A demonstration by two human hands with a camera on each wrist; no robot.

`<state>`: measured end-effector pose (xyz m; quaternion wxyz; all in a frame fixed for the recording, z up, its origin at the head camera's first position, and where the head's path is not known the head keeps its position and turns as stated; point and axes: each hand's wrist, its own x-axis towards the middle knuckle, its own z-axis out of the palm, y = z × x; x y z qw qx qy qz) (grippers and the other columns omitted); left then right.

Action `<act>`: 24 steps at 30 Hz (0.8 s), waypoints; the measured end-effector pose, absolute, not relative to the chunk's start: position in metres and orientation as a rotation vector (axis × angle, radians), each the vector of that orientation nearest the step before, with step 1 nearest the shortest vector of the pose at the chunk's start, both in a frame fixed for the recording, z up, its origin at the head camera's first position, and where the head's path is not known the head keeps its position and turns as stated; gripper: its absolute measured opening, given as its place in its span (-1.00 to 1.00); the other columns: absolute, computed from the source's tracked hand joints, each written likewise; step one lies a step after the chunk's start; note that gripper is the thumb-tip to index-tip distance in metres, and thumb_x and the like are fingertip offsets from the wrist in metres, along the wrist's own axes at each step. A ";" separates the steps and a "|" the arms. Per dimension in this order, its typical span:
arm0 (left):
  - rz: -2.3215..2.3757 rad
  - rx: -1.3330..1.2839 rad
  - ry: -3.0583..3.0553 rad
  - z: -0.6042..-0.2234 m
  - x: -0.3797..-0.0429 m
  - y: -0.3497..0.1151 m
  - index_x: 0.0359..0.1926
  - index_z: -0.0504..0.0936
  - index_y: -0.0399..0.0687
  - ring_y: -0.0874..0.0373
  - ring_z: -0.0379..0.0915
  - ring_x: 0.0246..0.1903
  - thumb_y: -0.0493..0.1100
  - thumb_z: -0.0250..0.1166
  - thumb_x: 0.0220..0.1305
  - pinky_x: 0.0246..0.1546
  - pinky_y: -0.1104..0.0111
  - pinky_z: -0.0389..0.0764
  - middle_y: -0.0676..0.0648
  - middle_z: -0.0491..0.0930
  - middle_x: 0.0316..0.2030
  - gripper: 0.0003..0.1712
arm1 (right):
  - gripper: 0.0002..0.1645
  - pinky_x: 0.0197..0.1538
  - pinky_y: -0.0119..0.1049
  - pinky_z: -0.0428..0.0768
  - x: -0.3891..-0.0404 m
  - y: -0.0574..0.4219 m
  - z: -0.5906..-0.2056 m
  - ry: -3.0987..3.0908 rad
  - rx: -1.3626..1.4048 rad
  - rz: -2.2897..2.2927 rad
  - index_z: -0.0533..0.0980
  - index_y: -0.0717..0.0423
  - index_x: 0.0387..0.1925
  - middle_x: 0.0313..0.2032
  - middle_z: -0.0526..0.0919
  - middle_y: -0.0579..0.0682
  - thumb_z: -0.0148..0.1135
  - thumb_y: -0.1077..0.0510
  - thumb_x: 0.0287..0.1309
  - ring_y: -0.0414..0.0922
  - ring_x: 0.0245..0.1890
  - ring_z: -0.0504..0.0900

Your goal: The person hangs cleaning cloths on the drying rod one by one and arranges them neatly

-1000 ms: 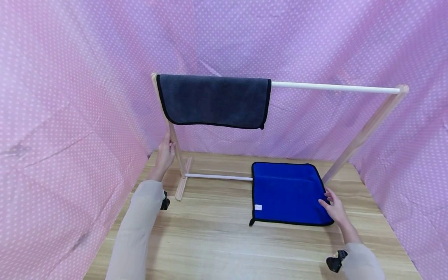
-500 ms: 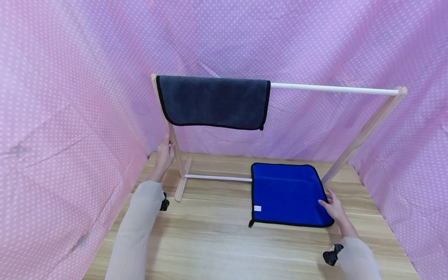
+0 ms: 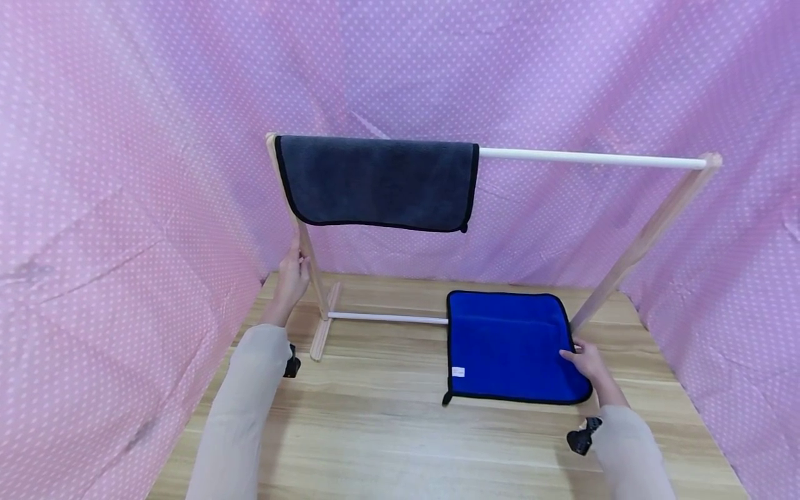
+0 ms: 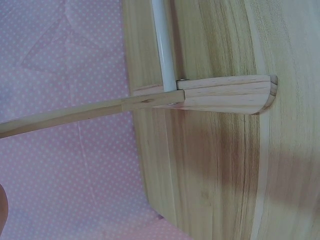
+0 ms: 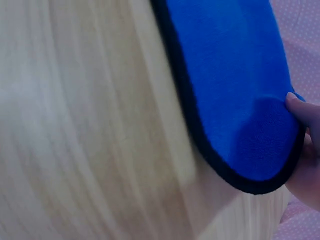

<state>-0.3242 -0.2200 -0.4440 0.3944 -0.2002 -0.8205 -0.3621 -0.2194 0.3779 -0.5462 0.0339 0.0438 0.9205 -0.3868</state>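
Note:
A wooden rack with two white rods stands on the table. Over its upper rod [image 3: 594, 158], at the left end, hangs a dark grey towel [image 3: 375, 184] with black edging. A blue towel [image 3: 509, 347] covers the right part of the lower rod [image 3: 387, 318], a faint crease running across it. My right hand [image 3: 590, 364] pinches its right edge, thumb on top, fingers beneath; the right wrist view shows the towel's rounded corner beside the thumb [image 5: 300, 107]. My left hand [image 3: 292, 278] holds the left post [image 3: 312, 267] below the grey towel; the left wrist view barely shows that hand.
The right post [image 3: 644, 243] leans up beside the blue towel. A wooden foot [image 3: 325, 333] supports the left post on the table [image 3: 375, 430]. Pink dotted cloth [image 3: 531, 69] surrounds the table at the back and sides.
My right hand has slid slightly left and up along the blue towel's right edge, drawing that edge in a little. The left hand stays at the post; the grey towel hangs as before.

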 end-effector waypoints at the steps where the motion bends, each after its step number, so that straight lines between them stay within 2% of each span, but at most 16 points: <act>1: -0.918 -0.506 -2.082 -0.444 -0.324 -0.220 0.39 0.00 -0.02 -0.28 0.41 -0.42 -0.59 0.04 0.12 -0.34 -0.04 0.51 -0.42 0.41 -0.46 -0.13 | -0.42 -0.06 -0.04 0.50 -0.220 0.378 -0.545 2.819 0.124 -1.219 0.21 0.66 0.07 -0.04 0.38 0.59 0.07 0.25 0.17 0.30 -0.11 0.50; 3: -0.912 -0.499 -2.087 -0.444 -0.324 -0.220 0.40 -0.01 -0.01 -0.28 0.41 -0.42 -0.59 0.04 0.12 -0.35 -0.04 0.50 -0.42 0.42 -0.46 -0.13 | -0.50 -0.17 -0.24 0.54 -0.221 0.377 -0.543 2.781 0.101 -1.290 0.28 0.65 0.00 -0.10 0.46 0.54 0.07 0.27 0.18 0.09 -0.23 0.58; 5: -0.908 -0.494 -2.095 -0.443 -0.323 -0.219 0.40 -0.01 -0.04 -0.28 0.41 -0.41 -0.58 0.04 0.13 -0.35 -0.04 0.50 -0.44 0.43 -0.44 -0.14 | -0.51 -0.25 -0.44 0.49 -0.222 0.377 -0.538 2.743 0.071 -1.327 0.29 0.65 -0.01 -0.10 0.47 0.51 0.05 0.25 0.20 -0.09 -0.27 0.56; 7: -0.901 -0.480 -2.106 -0.443 -0.323 -0.220 0.40 -0.02 -0.05 -0.27 0.41 -0.41 -0.57 0.05 0.14 -0.33 -0.03 0.50 -0.43 0.43 -0.44 -0.15 | -0.48 -0.26 -0.55 0.43 -0.222 0.376 -0.530 2.697 0.059 -1.362 0.26 0.65 0.04 -0.02 0.41 0.51 0.02 0.22 0.23 -0.14 -0.20 0.52; 8: -0.899 -0.476 -2.109 -0.443 -0.323 -0.220 0.40 -0.01 -0.06 -0.28 0.42 -0.40 -0.56 0.05 0.15 -0.32 -0.03 0.51 -0.43 0.43 -0.44 -0.16 | -0.45 -0.23 -0.56 0.42 -0.222 0.375 -0.526 2.676 0.050 -1.376 0.23 0.65 0.07 0.02 0.37 0.53 0.00 0.21 0.25 -0.09 -0.14 0.51; 10: -0.898 -0.475 -2.111 -0.443 -0.322 -0.220 0.39 0.00 -0.08 -0.29 0.42 -0.39 -0.55 0.06 0.15 -0.30 -0.03 0.52 -0.43 0.43 -0.44 -0.17 | -0.39 -0.11 -0.50 0.42 -0.223 0.372 -0.515 2.652 0.042 -1.385 0.15 0.66 0.13 0.10 0.27 0.55 -0.03 0.19 0.27 0.06 0.00 0.44; 12: -0.896 -0.467 -2.112 -0.444 -0.322 -0.220 0.40 0.00 -0.05 -0.29 0.43 -0.38 -0.55 0.06 0.14 -0.29 -0.04 0.52 -0.43 0.43 -0.44 -0.16 | -0.35 0.09 -0.27 0.41 -0.223 0.369 -0.505 2.606 0.036 -1.431 0.05 0.67 0.18 0.16 0.15 0.58 -0.06 0.20 0.28 0.24 0.13 0.29; 15: -0.911 -0.466 -2.114 -0.443 -0.322 -0.220 0.40 -0.01 -0.01 -0.30 0.43 -0.38 -0.55 0.06 0.14 -0.29 -0.04 0.52 -0.45 0.43 -0.43 -0.15 | -0.30 0.23 0.07 0.20 -0.224 0.365 -0.490 2.565 0.009 -1.481 -0.05 0.65 0.22 0.20 0.02 0.60 -0.07 0.20 0.29 0.36 0.22 0.06; 16: -0.916 -0.465 -2.115 -0.443 -0.321 -0.220 0.40 -0.01 0.00 -0.31 0.43 -0.37 -0.55 0.05 0.15 -0.28 -0.05 0.51 -0.46 0.43 -0.41 -0.14 | -0.29 0.25 0.05 0.18 -0.225 0.363 -0.486 2.558 -0.010 -1.487 -0.07 0.65 0.23 0.21 0.00 0.59 -0.08 0.19 0.30 0.37 0.23 0.03; 18: -0.924 -0.465 -2.116 -0.443 -0.321 -0.220 0.40 -0.01 0.01 -0.32 0.43 -0.35 -0.56 0.05 0.14 -0.27 -0.05 0.51 -0.47 0.43 -0.39 -0.14 | -0.29 0.23 -0.18 0.28 -0.226 0.361 -0.479 2.566 -0.056 -1.489 -0.07 0.62 0.24 0.22 0.01 0.57 -0.08 0.18 0.30 0.33 0.23 0.05; 20: -0.924 -0.467 -2.114 -0.442 -0.321 -0.220 0.40 -0.01 -0.01 -0.34 0.44 -0.33 -0.57 0.04 0.14 -0.27 -0.07 0.51 -0.48 0.44 -0.37 -0.14 | -0.31 0.10 -0.47 0.34 -0.226 0.359 -0.471 2.583 -0.119 -1.495 -0.04 0.60 0.25 0.22 0.05 0.56 -0.07 0.19 0.31 0.12 0.21 0.23; 21: -0.921 -0.468 -2.114 -0.442 -0.321 -0.220 0.39 0.00 -0.03 -0.34 0.45 -0.32 -0.57 0.04 0.13 -0.27 -0.07 0.51 -0.48 0.44 -0.36 -0.15 | -0.32 0.00 -0.60 0.33 -0.226 0.357 -0.467 2.594 -0.155 -1.500 -0.03 0.59 0.25 0.21 0.07 0.54 -0.07 0.19 0.31 -0.05 0.17 0.30; 22: -0.918 -0.467 -2.114 -0.442 -0.321 -0.220 0.39 0.01 -0.04 -0.34 0.45 -0.32 -0.58 0.05 0.13 -0.27 -0.07 0.51 -0.48 0.44 -0.36 -0.15 | -0.32 -0.09 -0.69 0.30 -0.225 0.355 -0.463 2.599 -0.189 -1.508 -0.02 0.58 0.25 0.21 0.08 0.54 -0.07 0.19 0.31 -0.23 0.10 0.35; 24: -0.915 -0.467 -2.117 -0.442 -0.321 -0.219 0.38 0.02 -0.07 -0.33 0.44 -0.33 -0.58 0.05 0.13 -0.27 -0.06 0.51 -0.48 0.44 -0.37 -0.17 | -0.34 -0.13 -0.74 0.29 -0.224 0.350 -0.455 2.608 -0.263 -1.542 0.00 0.57 0.25 0.20 0.10 0.54 -0.06 0.22 0.30 -0.51 -0.04 0.33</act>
